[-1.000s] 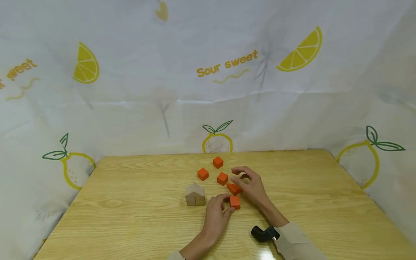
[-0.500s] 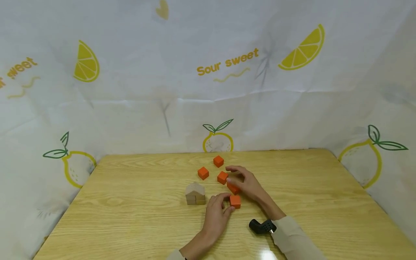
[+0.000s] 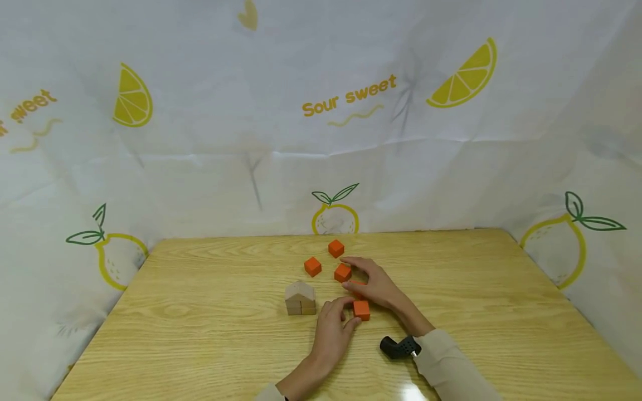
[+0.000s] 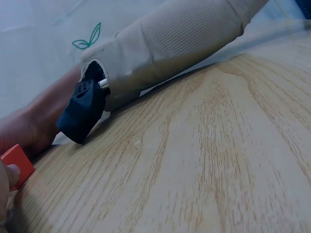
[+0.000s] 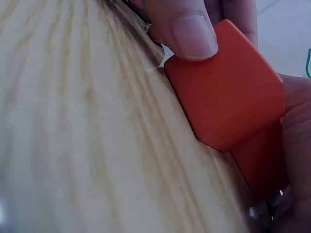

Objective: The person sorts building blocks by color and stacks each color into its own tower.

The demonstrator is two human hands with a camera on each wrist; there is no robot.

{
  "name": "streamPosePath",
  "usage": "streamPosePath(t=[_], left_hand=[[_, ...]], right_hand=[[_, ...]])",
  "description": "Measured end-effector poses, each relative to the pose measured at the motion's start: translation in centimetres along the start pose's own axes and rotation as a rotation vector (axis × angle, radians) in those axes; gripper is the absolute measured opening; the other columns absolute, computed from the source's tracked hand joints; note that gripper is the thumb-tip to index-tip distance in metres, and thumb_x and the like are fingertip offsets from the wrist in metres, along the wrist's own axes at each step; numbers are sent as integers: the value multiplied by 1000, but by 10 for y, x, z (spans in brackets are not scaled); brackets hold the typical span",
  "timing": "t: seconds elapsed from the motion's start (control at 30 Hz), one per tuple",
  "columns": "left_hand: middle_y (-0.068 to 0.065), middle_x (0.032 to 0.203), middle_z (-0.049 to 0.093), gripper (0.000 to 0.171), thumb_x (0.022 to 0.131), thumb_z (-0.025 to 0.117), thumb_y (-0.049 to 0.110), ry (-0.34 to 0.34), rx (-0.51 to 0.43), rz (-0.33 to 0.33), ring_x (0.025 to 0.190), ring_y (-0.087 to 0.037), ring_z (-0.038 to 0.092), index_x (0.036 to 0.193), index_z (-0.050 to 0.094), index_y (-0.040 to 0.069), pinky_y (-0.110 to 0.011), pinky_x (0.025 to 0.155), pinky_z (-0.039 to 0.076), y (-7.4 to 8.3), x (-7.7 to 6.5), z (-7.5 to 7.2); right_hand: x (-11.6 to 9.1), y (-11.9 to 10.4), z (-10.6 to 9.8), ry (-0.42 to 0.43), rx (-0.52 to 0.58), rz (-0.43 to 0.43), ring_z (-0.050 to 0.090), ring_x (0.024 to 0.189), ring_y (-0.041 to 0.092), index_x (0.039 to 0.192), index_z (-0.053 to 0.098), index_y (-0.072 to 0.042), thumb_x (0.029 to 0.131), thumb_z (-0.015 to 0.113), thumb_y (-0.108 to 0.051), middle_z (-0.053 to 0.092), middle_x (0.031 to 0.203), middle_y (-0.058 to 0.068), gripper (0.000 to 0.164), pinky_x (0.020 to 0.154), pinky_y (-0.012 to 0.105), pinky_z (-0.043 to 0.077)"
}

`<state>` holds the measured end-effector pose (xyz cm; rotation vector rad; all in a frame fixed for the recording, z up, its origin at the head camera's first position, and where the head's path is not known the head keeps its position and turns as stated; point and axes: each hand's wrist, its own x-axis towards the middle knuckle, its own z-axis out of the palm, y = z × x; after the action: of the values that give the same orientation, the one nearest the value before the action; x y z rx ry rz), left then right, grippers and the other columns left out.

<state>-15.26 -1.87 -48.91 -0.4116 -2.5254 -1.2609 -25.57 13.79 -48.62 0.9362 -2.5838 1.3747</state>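
Note:
My left hand (image 3: 330, 334) pinches an orange cube block (image 3: 361, 310) on the wooden table, thumb on its near side and fingers behind. The left wrist view shows a thumb against this cube, cut off by the frame's edge. In the right wrist view the thumb tip presses on its face. Thumb and fingers of my right hand (image 3: 378, 287) are spread either side of a second orange cube (image 3: 343, 273). Under that hand an orange triangular block (image 5: 265, 167) is mostly hidden, right behind the held cube.
Two more orange cubes, a left one (image 3: 313, 267) and a far one (image 3: 336, 248), lie beyond the hands. A small house of plain wooden blocks (image 3: 300, 299) stands left of them. A black device (image 3: 399, 347) sticks out from the right sleeve (image 3: 446, 362).
My right hand has moved left, over the triangular block, until its thumb and fingers came around the second cube. The left hand stays at its cube; the blocks have not visibly moved.

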Motion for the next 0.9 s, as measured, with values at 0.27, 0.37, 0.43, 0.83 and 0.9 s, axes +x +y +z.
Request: streamPosePath(t=[0.27,0.37,0.43,0.83,0.9], left_hand=[[5,76,49,36,79,78,12,-2,-19,-6,72,-6,39,111,64,6,-21,62,36,-1,0,0],[4,75,49,36,78,79,10,12,-9,3,72,-6,40,111,65,6,-21,62,36,-1,0,0],[4,75,49,37,77,79,10,15,-6,6,71,-6,40,110,65,5,-21,62,36,0,0,0],[7,76,47,36,81,76,14,-36,-17,-37,71,-5,37,114,64,10,-21,60,34,1,0,-1],[7,77,47,36,81,76,14,-35,-17,-34,71,-5,37,114,64,9,-21,60,35,1,0,-1]], right_hand=[[1,0,1,7,-66,-52,47,120,34,134,55,-8,87,70,-20,53,136,9,51,97,57,34],[1,0,2,15,-40,-22,50,116,30,132,58,-8,88,69,-21,55,132,7,47,95,55,37],[0,0,2,22,-19,2,52,112,27,130,59,-9,88,68,-21,58,127,6,46,93,52,39],[-1,-2,3,78,65,142,57,109,24,121,64,-15,87,72,-25,64,114,0,36,91,47,43],[-1,-2,3,87,66,150,58,107,22,119,65,-16,87,73,-27,64,112,-1,35,91,46,44]])
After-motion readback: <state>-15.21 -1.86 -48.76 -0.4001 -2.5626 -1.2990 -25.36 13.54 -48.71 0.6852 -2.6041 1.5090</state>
